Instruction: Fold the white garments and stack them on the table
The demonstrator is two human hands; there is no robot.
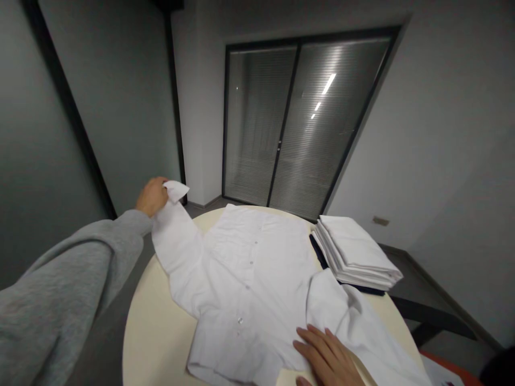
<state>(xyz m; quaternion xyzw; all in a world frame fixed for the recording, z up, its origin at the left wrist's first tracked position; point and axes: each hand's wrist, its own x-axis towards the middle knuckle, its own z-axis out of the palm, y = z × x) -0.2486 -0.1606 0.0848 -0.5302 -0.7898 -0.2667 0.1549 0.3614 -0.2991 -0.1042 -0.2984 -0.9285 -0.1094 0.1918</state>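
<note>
A white button-up shirt (249, 279) lies spread front-up on a round cream table (156, 332). My left hand (152, 196), in a grey sleeve, is closed on the cuff end of the shirt's left sleeve (177, 236) and holds it lifted out past the table's far left edge. My right hand (328, 356) rests flat with fingers stretched out on the shirt near the front right, beside the other sleeve (362, 327), which lies draped toward the table's right edge.
A stack of folded white garments (354, 249) sits on the table's far right on top of something dark. Behind the table are a dark-framed window with blinds (298, 128) and grey walls. A dark bench (426, 305) stands to the right.
</note>
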